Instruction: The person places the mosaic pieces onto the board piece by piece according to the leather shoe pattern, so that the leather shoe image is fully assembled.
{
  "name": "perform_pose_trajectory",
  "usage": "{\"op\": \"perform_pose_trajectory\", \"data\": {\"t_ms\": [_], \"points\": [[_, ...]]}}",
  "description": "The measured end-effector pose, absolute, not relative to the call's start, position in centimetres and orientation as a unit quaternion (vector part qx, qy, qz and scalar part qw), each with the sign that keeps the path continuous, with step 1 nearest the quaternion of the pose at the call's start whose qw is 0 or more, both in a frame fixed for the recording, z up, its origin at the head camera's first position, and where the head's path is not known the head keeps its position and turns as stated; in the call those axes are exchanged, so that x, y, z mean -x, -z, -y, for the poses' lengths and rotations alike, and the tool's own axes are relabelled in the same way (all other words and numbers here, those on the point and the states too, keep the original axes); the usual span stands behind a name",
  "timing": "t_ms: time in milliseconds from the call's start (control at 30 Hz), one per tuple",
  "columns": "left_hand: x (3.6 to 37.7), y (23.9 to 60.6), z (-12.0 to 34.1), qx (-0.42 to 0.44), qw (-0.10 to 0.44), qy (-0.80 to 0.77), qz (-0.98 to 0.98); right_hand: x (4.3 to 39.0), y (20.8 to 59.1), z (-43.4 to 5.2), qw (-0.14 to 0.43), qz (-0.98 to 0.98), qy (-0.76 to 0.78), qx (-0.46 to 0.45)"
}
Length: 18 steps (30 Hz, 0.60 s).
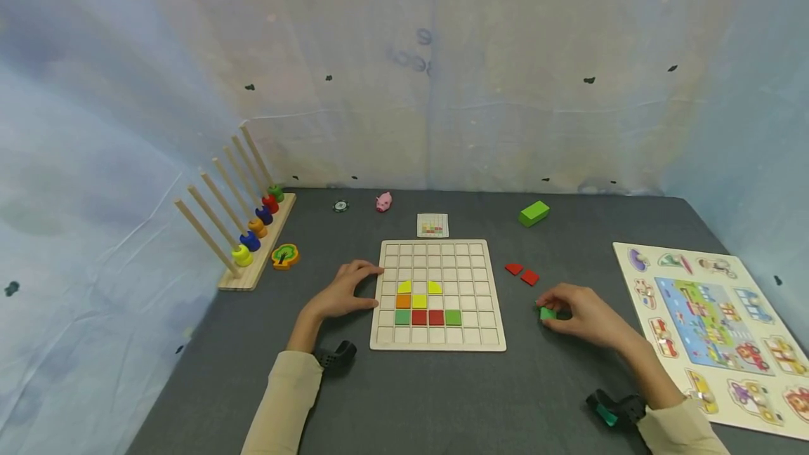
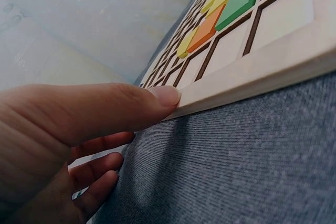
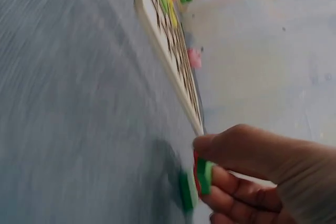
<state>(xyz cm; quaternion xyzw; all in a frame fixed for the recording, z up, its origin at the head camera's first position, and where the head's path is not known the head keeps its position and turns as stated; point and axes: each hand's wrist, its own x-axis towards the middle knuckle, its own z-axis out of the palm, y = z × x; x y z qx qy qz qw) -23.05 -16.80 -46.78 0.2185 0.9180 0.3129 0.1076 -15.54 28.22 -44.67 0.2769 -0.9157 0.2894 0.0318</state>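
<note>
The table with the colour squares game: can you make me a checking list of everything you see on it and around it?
Surface: dark grey table.
Job's things: wooden grid board with yellow, orange, red and green tiles in it; small pattern card behind it; two red tiles lying loose.
Clutter: peg rack with coloured rings, pink pig, green block, picture puzzle.
Hands: left hand touches the board's left edge; right hand pinches green tiles with something red between them.
Cables: nothing seen.
Surroundings: pale blue sheeting as walls.
</note>
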Motion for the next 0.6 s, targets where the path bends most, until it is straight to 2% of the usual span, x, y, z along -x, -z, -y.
{"op": "perform_pose_trajectory", "data": {"t_ms": [100, 367, 600], "points": [[23.1, 46.8, 16.8, -0.217, 0.110, -0.311, -0.919, 16.2, 44.7, -26.3, 0.052, 0.900, -0.296, -0.317], [23.1, 46.9, 16.8, -0.225, 0.104, -0.316, -0.916, 17.6, 45.3, -20.5, 0.045, 0.852, -0.331, -0.402], [23.2, 47.0, 17.0, -0.225, 0.102, -0.315, -0.917, 18.1, 46.4, -18.4, 0.071, 0.820, -0.331, -0.462]]}}
